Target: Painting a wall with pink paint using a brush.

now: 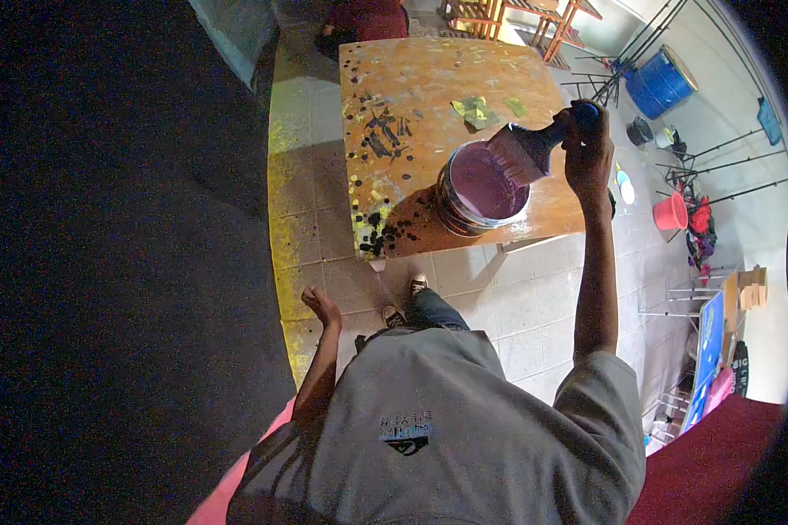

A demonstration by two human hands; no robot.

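Observation:
My right hand [585,150] grips the dark handle of a wide paintbrush [524,159], whose paint-stained bristles are tilted down over a round can of purple paint [481,179]. The can stands on a worn wooden table [438,70] marked with black and yellow paint spots, with a few green-yellow scraps [474,114] behind it. My left hand [322,302] hangs low beside the table's near-left corner, fingers curled, with nothing visible in it.
A person in maroon [368,22] is beyond the table. Wooden chairs [473,17], a blue drum [661,83], metal frames [718,166], a pink bucket [670,210] and a blue board [706,350] line the right. A dark surface [131,262] fills the left, along the tiled floor [543,315].

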